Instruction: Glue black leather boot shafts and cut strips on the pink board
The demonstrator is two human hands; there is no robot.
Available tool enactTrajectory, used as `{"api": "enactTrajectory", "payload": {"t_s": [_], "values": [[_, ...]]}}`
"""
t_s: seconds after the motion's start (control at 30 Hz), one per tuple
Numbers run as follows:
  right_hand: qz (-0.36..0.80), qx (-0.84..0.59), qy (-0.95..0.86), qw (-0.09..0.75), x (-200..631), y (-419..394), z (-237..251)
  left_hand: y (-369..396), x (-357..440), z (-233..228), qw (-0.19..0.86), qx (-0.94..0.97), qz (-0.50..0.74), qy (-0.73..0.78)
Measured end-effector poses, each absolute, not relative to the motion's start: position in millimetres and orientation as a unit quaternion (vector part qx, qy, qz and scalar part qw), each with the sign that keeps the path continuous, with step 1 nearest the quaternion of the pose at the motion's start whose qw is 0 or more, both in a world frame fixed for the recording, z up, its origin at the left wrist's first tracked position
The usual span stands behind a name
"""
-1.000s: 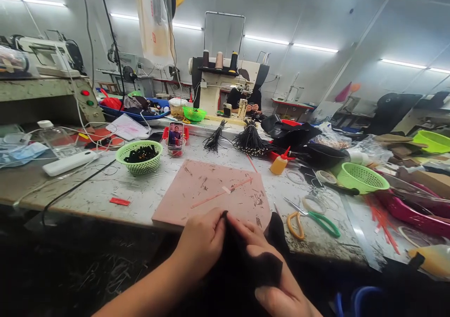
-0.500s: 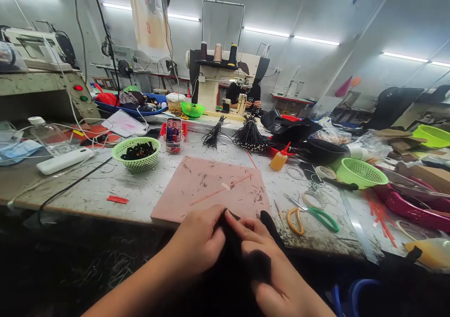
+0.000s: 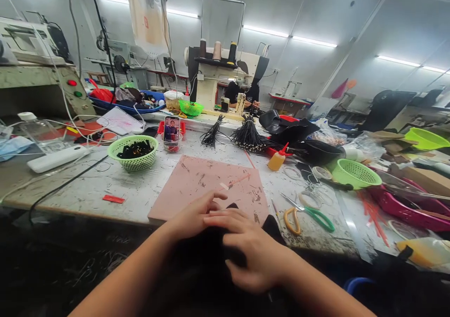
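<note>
My left hand [image 3: 193,216] is at the near edge of the pink board [image 3: 207,171], its index finger reaching forward and its other fingers bent against dark material. Part of it is hidden behind my right hand [image 3: 251,246], whose fingers are bent over a piece of black material [image 3: 236,257], with the thumb underneath. More black material spreads below both hands and merges with the dark lap area, so its outline cannot be made out. A thin orange strip [image 3: 241,181] and a small whitish piece [image 3: 224,186] lie on the board.
Scissors [image 3: 318,218] with orange and green handles lie right of the board, near a glue bottle [image 3: 276,161]. A green basket [image 3: 133,162] of black pieces and a phone [image 3: 172,132] stand left. Bundled black cords [image 3: 248,134] are behind. A person [image 3: 246,94] sits beyond, at a sewing machine.
My hands have shifted from a pinch together on the black material; the right hand now lies partly over the left, and the left index finger has stretched forward. The view has moved slightly.
</note>
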State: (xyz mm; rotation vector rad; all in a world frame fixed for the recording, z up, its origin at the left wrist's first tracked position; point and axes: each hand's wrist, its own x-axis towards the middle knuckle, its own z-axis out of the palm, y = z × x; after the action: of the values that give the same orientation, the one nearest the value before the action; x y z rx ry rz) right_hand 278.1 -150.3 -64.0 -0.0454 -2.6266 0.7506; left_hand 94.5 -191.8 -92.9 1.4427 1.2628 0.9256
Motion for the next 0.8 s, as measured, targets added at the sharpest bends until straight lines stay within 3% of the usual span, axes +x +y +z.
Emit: {"api": "enactTrajectory", "payload": {"t_s": [0.17,0.33,0.47,0.8], "values": [[0.377,-0.073,-0.909,0.162,278,-126,-56,-211,70,-113,0.497,0.597,0.371,0.509],[0.353,-0.014,-0.931,0.092,274,-116,-44,-229,68,-135,0.469,0.548,0.384,0.576],[0.267,-0.021,-0.962,0.043,268,-119,-40,-230,83,-125,0.535,0.466,0.450,0.542],[0.235,-0.128,-0.960,0.081,267,-127,-42,-235,101,-98,0.591,0.379,0.505,0.502]]}}
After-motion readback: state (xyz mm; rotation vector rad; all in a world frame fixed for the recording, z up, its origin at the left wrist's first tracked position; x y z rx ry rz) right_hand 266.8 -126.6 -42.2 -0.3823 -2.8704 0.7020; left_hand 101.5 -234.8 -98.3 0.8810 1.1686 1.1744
